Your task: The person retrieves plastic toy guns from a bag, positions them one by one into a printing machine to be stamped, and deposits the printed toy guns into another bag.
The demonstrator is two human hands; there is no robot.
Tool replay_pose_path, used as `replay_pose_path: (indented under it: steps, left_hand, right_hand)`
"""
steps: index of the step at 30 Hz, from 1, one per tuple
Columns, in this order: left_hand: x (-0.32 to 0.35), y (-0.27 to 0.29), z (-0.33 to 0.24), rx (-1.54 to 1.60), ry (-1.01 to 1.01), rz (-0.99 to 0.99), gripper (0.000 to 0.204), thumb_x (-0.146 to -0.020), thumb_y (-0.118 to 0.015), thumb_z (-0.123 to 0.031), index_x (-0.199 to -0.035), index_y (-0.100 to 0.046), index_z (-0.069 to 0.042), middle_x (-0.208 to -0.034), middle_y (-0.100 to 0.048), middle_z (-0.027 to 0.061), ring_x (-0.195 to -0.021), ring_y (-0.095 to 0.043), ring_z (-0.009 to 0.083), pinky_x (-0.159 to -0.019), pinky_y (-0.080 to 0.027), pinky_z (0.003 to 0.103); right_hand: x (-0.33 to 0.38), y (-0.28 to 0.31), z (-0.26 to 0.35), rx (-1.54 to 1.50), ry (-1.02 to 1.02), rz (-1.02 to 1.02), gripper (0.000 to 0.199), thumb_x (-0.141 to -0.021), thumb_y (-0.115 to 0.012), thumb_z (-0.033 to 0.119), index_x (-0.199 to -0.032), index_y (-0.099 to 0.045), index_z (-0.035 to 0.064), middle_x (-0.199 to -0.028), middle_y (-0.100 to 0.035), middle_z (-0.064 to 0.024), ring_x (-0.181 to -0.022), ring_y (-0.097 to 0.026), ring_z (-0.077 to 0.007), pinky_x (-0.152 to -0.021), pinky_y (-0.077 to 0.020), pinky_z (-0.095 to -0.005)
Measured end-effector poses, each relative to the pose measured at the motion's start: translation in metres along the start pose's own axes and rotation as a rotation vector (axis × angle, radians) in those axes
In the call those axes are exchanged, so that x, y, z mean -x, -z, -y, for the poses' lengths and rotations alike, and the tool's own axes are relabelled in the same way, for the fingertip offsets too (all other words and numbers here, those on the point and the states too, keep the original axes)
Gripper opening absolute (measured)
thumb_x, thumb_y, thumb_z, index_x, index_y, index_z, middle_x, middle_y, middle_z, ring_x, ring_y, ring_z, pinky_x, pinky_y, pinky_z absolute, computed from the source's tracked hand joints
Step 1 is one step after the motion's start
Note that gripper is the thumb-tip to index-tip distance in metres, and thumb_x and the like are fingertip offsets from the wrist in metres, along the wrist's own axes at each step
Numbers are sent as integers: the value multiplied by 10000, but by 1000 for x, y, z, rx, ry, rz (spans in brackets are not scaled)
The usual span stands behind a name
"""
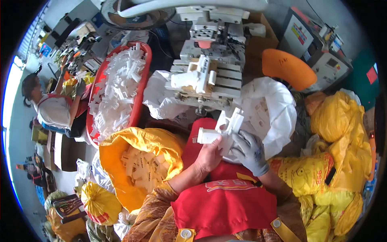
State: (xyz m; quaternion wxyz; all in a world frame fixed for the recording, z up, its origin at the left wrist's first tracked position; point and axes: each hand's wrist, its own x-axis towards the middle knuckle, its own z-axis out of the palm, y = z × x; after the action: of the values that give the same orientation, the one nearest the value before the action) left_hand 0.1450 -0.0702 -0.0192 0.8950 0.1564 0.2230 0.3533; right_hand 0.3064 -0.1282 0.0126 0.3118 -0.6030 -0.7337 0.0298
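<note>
A white plastic part (231, 123), with a tube-like body and a short round branch at its left, is held up in front of my red apron. My bare left hand (209, 155) grips it by the lower left side. Against its lower right side rests my right hand (248, 151), in a grey glove, its fingers bent onto the part. Beyond them, a similar white part (197, 76) with dark marking lies on the slotted bed of a white machine (225, 82). A pinkish pad (204, 44) hangs above that bed.
Left of me stand a red tub (148, 60) heaped with white parts and an open yellow sack (111, 157) of parts. An open white sack (284, 101) is at right, near an orange chair back (288, 68) and yellow bags (334, 121). Another person (56, 107) sits far left.
</note>
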Motion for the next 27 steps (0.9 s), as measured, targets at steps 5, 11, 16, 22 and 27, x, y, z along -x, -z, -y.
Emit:
replay_pose_path:
  steps: [5,11,16,22,27]
  left_hand:
    - [7,5,-71,-594,-260,280,587,-830,-620,-392,-1200,-520,53,-1159,-579,119,-1087,-531,215,-967,-388,347]
    - [-76,0,-168,-1747,-1447,-471,198,-846,-560,-127,-996,-619,-13,-1057,-596,147,-973,-543,331,-886,-412,410]
    - [-110,-24,-196,-1887,-1441,-391,209,-831,-589,-152,-657,-562,-39,-659,-558,119,-646,-530,319,-612,-438,405]
    - [-42,-2,-242,-1409,-1382,-714,213,-879,-539,-160,-816,-638,18,-720,-603,154,-693,-582,270,-667,-447,348]
    - [73,59,-231,-1132,-1212,-925,289,-924,-459,-175,-827,-632,36,-692,-580,41,-658,-507,112,-610,-405,255]
  right_hand:
    - [-16,22,-16,-217,29,-162,495,-673,-726,77,-1144,-581,25,-1112,-582,-160,-969,-594,-311,-817,-497,-366]
    - [-61,40,-34,-991,-545,-302,407,-822,-603,-9,-1221,-523,-28,-1013,-612,-26,-876,-570,-91,-815,-447,-228]
    - [-99,37,-48,-1047,-366,-363,384,-872,-587,88,-1227,-511,-36,-1079,-599,-32,-964,-553,-93,-834,-429,-220]
    - [-166,9,-31,-410,-49,-252,384,-758,-696,123,-1118,-604,27,-1049,-631,-135,-880,-632,-215,-747,-504,-280]
    - [-206,-16,-27,119,214,45,387,-739,-603,190,-1108,-611,73,-953,-591,-112,-869,-568,-276,-811,-460,-389]
